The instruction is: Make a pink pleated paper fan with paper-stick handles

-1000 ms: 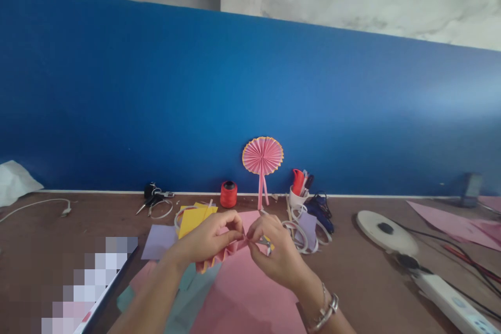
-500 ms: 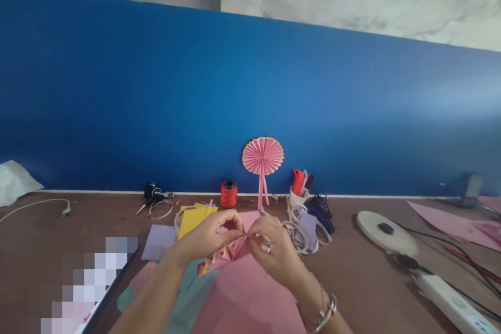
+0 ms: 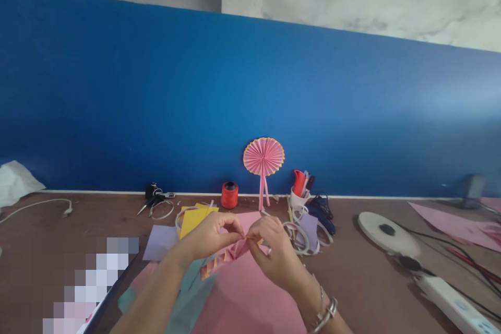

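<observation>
My left hand (image 3: 209,237) and my right hand (image 3: 274,253) meet above the brown table (image 3: 78,229), both pinching a pleated pink paper with yellow edges (image 3: 225,257). The fingertips of both hands touch at the top of the folded paper, and its pleats fan out downward below my left hand. A large pink sheet (image 3: 250,297) lies under the hands, with a pale teal sheet (image 3: 188,292) to its left. A silver bracelet (image 3: 326,313) sits on my right wrist.
A finished pink paper fan (image 3: 263,159) leans on the blue wall. Near it are a red thread spool (image 3: 229,194), a white cup of pens (image 3: 299,190), scissors (image 3: 151,202), yellow paper (image 3: 193,217), tape rings (image 3: 297,229), a white round lamp base (image 3: 385,232) and a power strip (image 3: 456,305).
The pleated paper has been gathered tighter at the top between both pinches, and its pleats hang lower and more fanned. The hands stayed in almost the same place.
</observation>
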### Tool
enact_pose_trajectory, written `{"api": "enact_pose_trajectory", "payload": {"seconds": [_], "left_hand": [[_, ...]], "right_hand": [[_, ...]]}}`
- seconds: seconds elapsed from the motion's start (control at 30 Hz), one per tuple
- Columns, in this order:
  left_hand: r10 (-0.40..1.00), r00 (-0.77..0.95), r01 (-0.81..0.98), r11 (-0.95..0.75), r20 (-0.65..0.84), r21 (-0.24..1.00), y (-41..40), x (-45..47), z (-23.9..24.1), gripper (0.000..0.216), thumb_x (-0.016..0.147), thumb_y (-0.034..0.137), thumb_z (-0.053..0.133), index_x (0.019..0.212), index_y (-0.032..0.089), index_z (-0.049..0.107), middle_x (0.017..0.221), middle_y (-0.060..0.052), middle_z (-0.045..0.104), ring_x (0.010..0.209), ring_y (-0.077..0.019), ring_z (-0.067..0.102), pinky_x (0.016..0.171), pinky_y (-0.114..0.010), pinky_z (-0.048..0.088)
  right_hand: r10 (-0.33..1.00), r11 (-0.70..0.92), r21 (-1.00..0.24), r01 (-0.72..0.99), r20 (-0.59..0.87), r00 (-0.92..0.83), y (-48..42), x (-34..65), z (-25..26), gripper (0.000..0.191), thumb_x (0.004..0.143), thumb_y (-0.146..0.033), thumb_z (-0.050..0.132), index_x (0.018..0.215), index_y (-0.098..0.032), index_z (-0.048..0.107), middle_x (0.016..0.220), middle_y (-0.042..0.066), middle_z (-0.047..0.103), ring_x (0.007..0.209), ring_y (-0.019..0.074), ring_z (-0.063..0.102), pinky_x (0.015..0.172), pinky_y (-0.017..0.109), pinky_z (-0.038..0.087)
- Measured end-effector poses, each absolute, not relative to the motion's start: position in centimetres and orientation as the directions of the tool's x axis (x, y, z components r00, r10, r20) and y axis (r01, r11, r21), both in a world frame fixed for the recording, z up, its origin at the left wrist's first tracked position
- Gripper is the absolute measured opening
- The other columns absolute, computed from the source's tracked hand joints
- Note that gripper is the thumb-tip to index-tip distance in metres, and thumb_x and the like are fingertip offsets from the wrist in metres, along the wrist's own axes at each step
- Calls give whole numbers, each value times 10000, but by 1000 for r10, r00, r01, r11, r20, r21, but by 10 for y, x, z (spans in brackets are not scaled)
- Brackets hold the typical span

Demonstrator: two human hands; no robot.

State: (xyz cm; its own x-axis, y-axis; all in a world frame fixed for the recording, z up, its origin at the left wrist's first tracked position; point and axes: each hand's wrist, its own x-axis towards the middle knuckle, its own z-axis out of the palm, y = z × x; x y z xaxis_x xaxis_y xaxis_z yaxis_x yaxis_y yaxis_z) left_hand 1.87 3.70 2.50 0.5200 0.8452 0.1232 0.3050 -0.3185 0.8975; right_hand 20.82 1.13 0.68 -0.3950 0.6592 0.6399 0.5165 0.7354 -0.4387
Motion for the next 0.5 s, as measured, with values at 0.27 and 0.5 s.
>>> {"api": "enact_pose_trajectory", "payload": {"seconds": [0.27, 0.5], "left_hand": [[827, 562, 251, -182, 10, 951, 38, 16, 22, 262, 755, 415, 606, 801, 157, 600, 711, 1, 565, 626, -123, 487, 556, -215, 361], [783, 621, 49, -73, 27, 996, 39, 18, 23, 309, 732, 432, 648, 779, 153, 524, 744, 13, 523, 685, -119, 481, 627, -216, 341]], "right_hand": [[746, 663, -553, 506, 549, -378, 9, 209, 8, 122, 782, -89, 518, 733, -200, 504, 713, 11, 579, 685, 153, 525, 658, 281, 393], [805, 593, -622, 511, 473, -358, 10, 211, 8, 99, 805, -118, 513, 744, -195, 526, 735, 10, 598, 703, 152, 535, 664, 272, 399]]}}
